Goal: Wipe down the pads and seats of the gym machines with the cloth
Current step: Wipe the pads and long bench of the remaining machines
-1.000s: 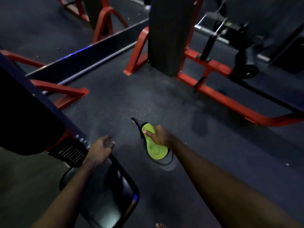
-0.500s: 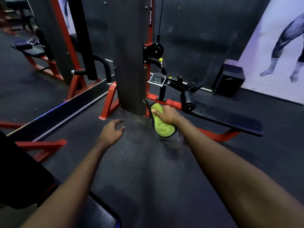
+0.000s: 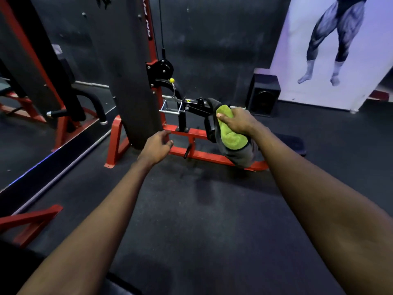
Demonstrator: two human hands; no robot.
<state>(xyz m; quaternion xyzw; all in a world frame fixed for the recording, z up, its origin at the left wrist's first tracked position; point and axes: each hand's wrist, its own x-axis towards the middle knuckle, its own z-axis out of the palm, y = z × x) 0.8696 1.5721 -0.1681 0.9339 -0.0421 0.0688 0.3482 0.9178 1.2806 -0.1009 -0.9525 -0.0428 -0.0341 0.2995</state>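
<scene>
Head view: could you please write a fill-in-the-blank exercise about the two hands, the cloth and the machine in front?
1. The cloth is gripped by the ____ hand.
2. The left hand holds ____.
3. The machine's frame is painted ____.
Missing words: right; nothing; red.
</scene>
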